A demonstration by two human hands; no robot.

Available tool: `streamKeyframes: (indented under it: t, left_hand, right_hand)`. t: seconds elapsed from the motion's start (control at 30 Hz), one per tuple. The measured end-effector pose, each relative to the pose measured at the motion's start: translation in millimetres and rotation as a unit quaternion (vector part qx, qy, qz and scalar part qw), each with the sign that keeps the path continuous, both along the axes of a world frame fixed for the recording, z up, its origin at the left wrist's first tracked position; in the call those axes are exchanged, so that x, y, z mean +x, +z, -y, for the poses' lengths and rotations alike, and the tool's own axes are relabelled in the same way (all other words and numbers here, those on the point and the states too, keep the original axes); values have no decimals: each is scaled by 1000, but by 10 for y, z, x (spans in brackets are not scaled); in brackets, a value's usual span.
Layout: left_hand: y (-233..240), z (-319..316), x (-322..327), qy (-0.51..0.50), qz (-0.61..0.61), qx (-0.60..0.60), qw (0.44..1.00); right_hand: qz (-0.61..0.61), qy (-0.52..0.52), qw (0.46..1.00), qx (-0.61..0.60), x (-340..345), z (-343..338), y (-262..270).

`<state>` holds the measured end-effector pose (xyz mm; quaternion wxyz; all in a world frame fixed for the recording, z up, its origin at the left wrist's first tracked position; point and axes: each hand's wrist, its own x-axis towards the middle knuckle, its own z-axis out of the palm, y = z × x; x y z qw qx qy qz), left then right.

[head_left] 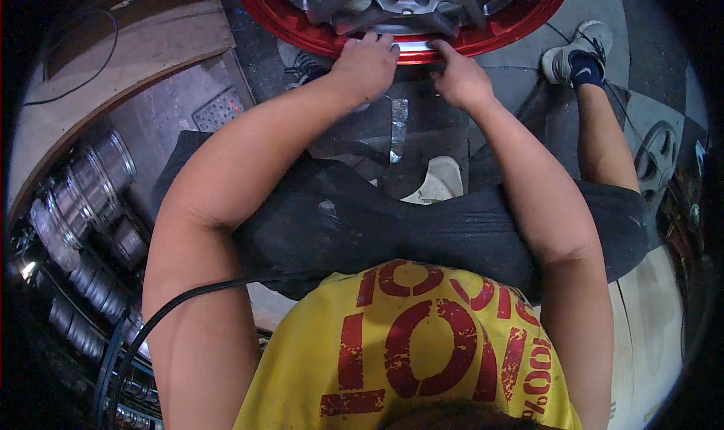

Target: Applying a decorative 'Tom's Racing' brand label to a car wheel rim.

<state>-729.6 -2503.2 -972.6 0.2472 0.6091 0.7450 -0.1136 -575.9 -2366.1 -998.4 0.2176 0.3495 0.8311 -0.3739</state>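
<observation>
A car wheel rim [390, 17] with grey metallic spokes and a shiny red outer lip stands at the top of the head view. On its near lip lies a pale, bright strip [416, 47] between my two hands; whether it is tape or a reflection I cannot tell. My left hand [367, 62] rests on the red lip at the strip's left end, fingers bent over the edge. At the strip's right end, my right hand [462, 79] touches the lip with an extended finger, the others curled. Whether either hand grips anything is unclear.
Silver tape [399, 130] lies on the floor below the rim. Several metal rims [93, 175] are stacked at the left, below a wooden board [169, 40]. Another wheel [659, 147] lies at the right. My shoe [577, 57] is right of the red rim, near a thin cable.
</observation>
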Motion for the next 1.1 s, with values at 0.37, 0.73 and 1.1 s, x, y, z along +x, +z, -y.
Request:
streamKeyframes:
  t: [0.37, 0.73, 1.1]
  left_hand:
    - [6, 27, 39, -6, -8, 8, 1000]
    - [11, -21, 38, -10, -7, -30, 999]
    - [42, -3, 48, 12, 10, -19, 1000]
  right_hand:
    - [12, -1, 1000, 9, 10, 16, -6]
    - [-16, 68, 997, -30, 114, 236, 29]
    - [-24, 3, 1000, -19, 13, 124, 96]
